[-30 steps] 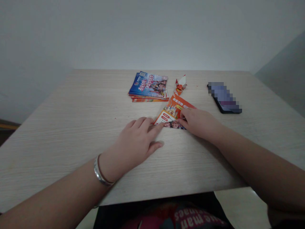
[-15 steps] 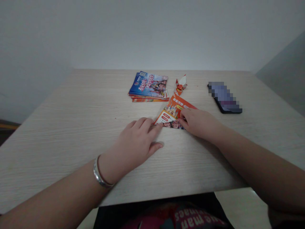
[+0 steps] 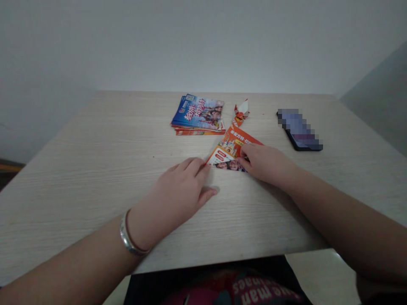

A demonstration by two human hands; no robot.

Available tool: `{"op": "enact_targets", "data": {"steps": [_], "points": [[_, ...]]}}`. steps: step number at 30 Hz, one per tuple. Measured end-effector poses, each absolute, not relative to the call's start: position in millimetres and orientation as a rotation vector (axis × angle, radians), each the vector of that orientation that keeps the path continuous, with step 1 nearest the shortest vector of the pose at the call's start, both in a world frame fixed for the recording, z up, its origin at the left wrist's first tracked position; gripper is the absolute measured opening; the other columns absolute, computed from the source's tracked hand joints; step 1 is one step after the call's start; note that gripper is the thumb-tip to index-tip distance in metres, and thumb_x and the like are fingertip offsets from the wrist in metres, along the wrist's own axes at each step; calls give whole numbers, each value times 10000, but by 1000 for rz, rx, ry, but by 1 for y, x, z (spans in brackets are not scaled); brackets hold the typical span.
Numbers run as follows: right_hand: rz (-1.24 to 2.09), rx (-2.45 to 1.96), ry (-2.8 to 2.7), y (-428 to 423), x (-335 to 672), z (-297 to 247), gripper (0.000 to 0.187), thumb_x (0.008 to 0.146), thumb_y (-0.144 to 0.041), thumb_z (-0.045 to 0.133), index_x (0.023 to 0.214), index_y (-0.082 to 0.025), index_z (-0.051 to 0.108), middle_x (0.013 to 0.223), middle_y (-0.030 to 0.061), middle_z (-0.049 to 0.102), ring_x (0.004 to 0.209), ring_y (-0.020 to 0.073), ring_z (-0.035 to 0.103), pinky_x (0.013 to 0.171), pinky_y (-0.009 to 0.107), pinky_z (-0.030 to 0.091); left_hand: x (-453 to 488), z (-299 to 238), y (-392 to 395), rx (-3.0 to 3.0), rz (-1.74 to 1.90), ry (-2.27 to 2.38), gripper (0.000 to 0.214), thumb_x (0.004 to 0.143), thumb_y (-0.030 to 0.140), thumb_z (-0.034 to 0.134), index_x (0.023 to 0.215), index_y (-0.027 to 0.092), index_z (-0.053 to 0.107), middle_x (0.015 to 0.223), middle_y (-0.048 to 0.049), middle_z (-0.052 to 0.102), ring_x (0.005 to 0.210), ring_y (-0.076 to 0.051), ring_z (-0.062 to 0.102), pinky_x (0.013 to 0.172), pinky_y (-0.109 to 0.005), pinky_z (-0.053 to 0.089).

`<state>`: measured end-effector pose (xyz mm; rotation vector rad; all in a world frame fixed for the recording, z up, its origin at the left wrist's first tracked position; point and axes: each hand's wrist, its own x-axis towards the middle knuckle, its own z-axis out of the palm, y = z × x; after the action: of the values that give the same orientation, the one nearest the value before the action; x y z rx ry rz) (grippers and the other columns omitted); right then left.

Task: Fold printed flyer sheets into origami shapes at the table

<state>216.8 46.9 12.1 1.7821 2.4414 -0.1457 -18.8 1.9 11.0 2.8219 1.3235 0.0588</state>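
Observation:
An orange printed leaflet (image 3: 229, 146) lies on the table with its near edge folded over, so a strip with printed faces shows. My left hand (image 3: 184, 182) rests at its left corner, index fingertip on the folded edge and thumb spread away on the tabletop. On the leaflet's right side is my right hand (image 3: 265, 163), its thumb and curled forefinger pinching the near fold. The leaflet's right corner is hidden under this hand. Just beyond the leaflet's far corner sits a small folded paper figure (image 3: 241, 113) in orange and white.
A stack of blue and orange leaflets (image 3: 199, 112) lies behind my left hand. To the right is a black phone (image 3: 300, 131) with a blurred screen. The pale wooden table (image 3: 95, 169) meets a white wall (image 3: 203, 46) at the back.
My left hand has slid slightly left along the folded edge, towards the leaflet's left corner. My right hand and the leaflet stay in place.

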Motion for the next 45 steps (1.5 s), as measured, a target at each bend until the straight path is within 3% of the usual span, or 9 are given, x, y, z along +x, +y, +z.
{"op": "enact_targets", "data": {"steps": [9,13,17,25,30,37,45], "points": [[-135,1793,2431,45,217,13,248,977,-370,447,961,-189,617,969,97,728,827,248,674,578,316,333,-19,16,8,2820,104,1465,306,986,277,446,981,95,692,982,-139,662,916,-282,633,854,-471,569],[-153,1801,2464,43,216,13,238,982,-363,449,935,-197,613,976,84,726,858,245,666,601,317,348,-17,7,11,2973,448,1183,350,968,272,503,1210,49,622,1147,-174,645,1058,-305,594,937,-469,542],[-142,1808,2473,43,217,13,240,980,-367,452,936,-195,613,945,90,717,795,228,649,600,315,340,-15,-5,10,2998,408,835,565,959,466,549,1353,62,552,1315,-184,596,1206,-322,529,1052,-480,479],[-184,1822,2518,42,222,16,218,968,-334,465,933,-178,613,950,98,716,777,219,635,633,320,368,-13,-4,9,2951,303,926,645,968,518,506,1424,62,490,1378,-186,555,1222,-330,525,1048,-485,471],[-130,1846,2611,48,219,14,175,954,-257,493,929,-152,630,957,122,716,839,237,643,693,333,404,-9,2,7,2952,249,1012,618,988,501,464,1409,51,511,1328,-184,580,1181,-325,538,1026,-473,479],[-167,1894,2822,68,222,2,85,907,-235,578,891,-174,635,942,82,706,905,234,621,823,345,441,-7,11,4,2972,181,1172,578,989,490,468,1368,62,550,1241,-172,618,1091,-325,566,950,-478,502],[-155,1990,2775,61,219,3,66,898,-209,546,883,-182,604,869,73,674,816,213,584,751,327,426,-10,6,4,2990,194,1110,612,1004,504,414,1413,60,512,1333,-165,598,1112,-328,534,960,-485,484]]}}
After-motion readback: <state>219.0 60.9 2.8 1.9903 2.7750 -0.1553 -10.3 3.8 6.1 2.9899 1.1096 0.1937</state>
